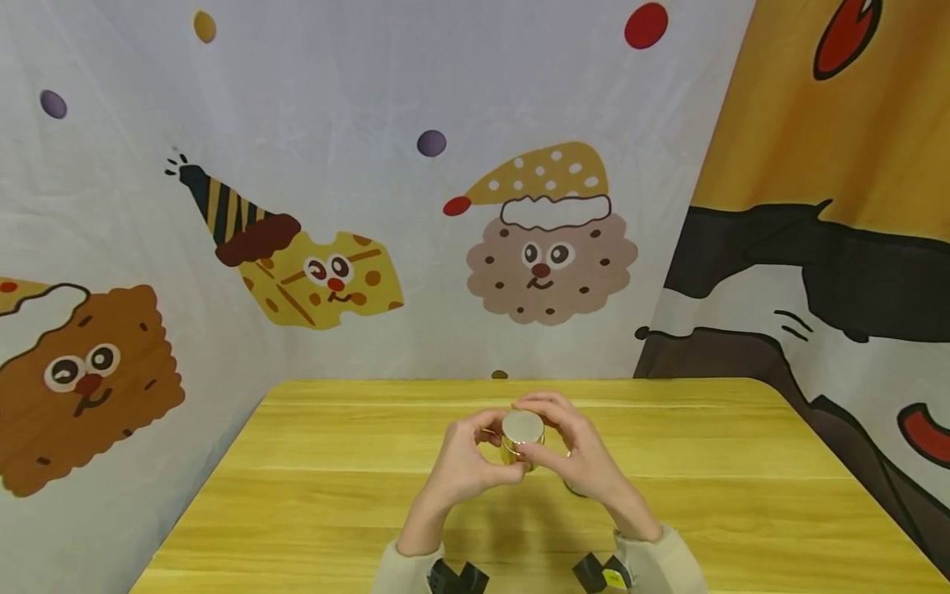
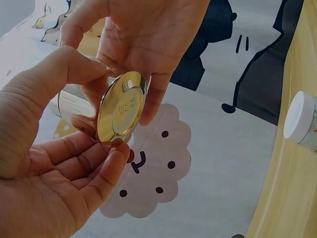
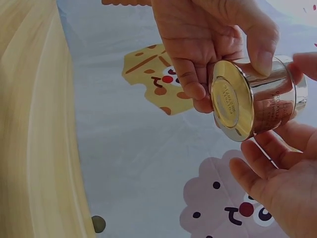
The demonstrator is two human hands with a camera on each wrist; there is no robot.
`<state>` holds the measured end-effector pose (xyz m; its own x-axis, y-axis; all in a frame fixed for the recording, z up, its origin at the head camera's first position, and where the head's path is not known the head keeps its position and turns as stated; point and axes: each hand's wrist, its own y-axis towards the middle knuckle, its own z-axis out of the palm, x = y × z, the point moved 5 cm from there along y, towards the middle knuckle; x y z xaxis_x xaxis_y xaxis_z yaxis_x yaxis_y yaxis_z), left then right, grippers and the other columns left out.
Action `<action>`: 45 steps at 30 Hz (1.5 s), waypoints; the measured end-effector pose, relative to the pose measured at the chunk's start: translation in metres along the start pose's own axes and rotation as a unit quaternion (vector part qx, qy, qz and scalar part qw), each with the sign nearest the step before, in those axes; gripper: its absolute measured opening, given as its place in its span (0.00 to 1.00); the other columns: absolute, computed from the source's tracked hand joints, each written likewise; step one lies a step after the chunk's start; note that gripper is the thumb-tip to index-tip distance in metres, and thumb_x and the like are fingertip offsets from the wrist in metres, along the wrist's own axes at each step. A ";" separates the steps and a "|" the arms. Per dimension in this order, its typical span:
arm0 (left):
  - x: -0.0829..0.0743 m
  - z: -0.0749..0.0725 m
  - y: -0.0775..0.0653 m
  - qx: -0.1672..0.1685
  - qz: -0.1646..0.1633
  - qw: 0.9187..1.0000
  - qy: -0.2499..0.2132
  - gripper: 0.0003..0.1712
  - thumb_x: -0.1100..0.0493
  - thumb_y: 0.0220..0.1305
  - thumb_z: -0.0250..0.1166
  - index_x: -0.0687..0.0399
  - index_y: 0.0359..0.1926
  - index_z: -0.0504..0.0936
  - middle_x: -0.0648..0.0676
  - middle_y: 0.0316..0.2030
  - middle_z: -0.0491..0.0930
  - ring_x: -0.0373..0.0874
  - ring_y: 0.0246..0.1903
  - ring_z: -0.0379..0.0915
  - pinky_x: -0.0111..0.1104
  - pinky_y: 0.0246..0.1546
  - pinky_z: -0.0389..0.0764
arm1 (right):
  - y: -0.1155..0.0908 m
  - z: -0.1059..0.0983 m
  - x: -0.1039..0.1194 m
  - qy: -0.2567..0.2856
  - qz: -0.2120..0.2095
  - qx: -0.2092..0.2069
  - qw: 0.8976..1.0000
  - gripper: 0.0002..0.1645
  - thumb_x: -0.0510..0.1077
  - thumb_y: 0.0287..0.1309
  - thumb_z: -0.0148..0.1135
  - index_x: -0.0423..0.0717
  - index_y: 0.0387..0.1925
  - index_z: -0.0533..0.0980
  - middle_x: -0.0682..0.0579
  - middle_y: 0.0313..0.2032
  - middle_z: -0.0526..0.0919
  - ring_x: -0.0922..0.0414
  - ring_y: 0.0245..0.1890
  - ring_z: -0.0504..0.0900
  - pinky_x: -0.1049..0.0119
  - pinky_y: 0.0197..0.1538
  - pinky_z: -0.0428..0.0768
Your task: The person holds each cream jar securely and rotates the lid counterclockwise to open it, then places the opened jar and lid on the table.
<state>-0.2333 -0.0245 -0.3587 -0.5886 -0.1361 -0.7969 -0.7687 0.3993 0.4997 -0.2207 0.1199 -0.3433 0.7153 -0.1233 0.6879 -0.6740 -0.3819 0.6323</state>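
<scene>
A shiny gold cosmetic jar [image 1: 523, 429] with a round, flat lid stands upright between both hands, above the table. My left hand [image 1: 471, 458] grips the jar's body, thumb on the near side. Around the lid end curl the fingers and thumb of my right hand [image 1: 579, 450]. In the left wrist view, the jar's gold base [image 2: 121, 111] shows small printed digits. Dark lettering runs along the side of the jar [image 3: 272, 99] in the right wrist view. Whether the lid is turned on its thread cannot be told.
A container with a white cap [image 2: 299, 116] stands on the wooden table [image 1: 312, 487]; in the head view the right hand mostly hides it. Behind the table hangs a white cloth [image 1: 356, 99] printed with cartoon food. Dark wrist devices [image 1: 456, 577] sit at the sleeves.
</scene>
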 end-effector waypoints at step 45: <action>0.002 0.000 0.000 0.002 -0.007 1.000 0.000 0.21 0.66 0.43 0.71 0.58 0.44 0.81 0.51 0.31 0.80 0.40 0.32 0.73 0.32 0.36 0.78 | -0.001 -0.001 -0.006 -0.001 0.021 -0.012 1.000 0.30 0.30 0.50 0.65 0.38 0.56 0.68 0.45 0.54 0.71 0.56 0.55 0.69 0.59 0.56 0.73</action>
<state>-0.2347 -0.0244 -0.3603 -0.5774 -0.1409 -0.8042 -0.7761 0.4005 0.4870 -0.2243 0.1221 -0.3480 0.6868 -0.1414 0.7129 -0.7075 -0.3549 0.6112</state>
